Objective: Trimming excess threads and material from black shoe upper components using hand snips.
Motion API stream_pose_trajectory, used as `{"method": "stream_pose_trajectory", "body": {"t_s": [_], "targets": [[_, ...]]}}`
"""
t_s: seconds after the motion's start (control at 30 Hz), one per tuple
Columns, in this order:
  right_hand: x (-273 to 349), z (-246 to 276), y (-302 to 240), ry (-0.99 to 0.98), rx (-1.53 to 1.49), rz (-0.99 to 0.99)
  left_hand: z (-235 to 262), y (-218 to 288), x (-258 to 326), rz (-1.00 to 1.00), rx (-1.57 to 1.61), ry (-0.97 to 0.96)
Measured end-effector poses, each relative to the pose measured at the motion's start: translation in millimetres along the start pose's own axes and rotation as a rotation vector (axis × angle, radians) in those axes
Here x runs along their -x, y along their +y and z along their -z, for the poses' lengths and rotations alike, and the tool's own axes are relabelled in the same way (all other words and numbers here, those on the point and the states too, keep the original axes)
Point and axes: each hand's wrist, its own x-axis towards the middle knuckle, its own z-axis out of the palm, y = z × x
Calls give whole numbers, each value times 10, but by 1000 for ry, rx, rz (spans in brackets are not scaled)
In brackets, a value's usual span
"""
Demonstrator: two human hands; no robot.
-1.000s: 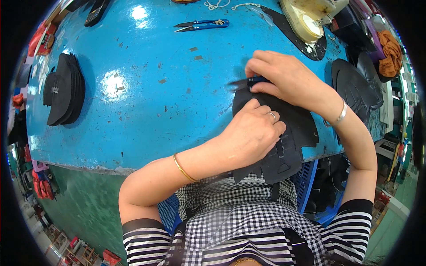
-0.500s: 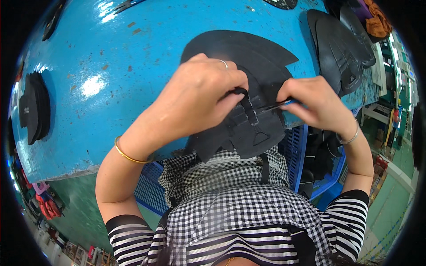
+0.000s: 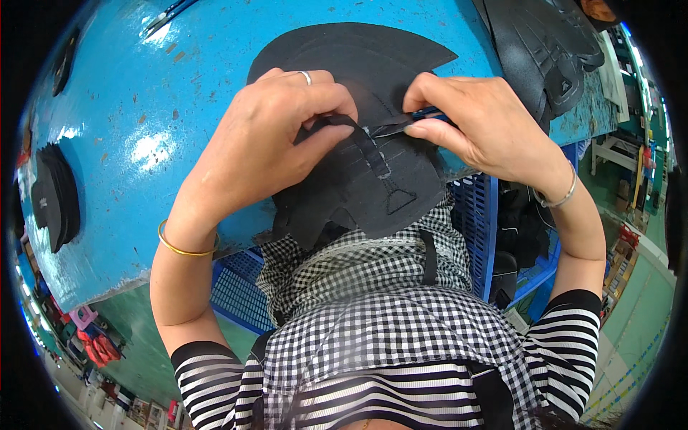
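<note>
A black flat panel (image 3: pixel 414 168), cut like a shoe upper, lies over the blue table's near edge, with its lower part against my checked apron. My left hand (image 3: pixel 265 140) is closed, pinching the upper end of a narrow black strap (image 3: pixel 373 156) between thumb and fingers. Frayed white fibres show along that strap, and its lower end is attached to the panel above a stitched triangular outline. In my right hand (image 3: pixel 487 122) is a small blue-handled tool (image 3: pixel 390 130) with thin metal blades, whose tips touch the strap beside my left fingertips. My fingers partly hide its handle.
Stacked black pieces (image 3: pixel 57 197) stand at the table's left side. Another blue-handled tool (image 3: pixel 168 18) lies at the far left. More black panels (image 3: pixel 534 54) are piled at the right. Blue plastic baskets (image 3: pixel 479 233) sit below the table edge.
Both hands and the panel appear farther up and left in view. The tool's tips have come closer to my left fingertips, higher along the strap.
</note>
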Motion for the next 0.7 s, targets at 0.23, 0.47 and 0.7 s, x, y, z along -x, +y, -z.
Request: {"method": "stream_pose_trajectory", "body": {"t_s": [0.23,0.47,0.7], "targets": [[-155,-53,-58,-88,-98,-38,-32,-30,-34,-68,-76,37],[26,66,-139,-9,-77,-118,20,-41,-13,162,202,51],[74,-320,-780,22,401,106,200,-93,10,391,864,251]]}}
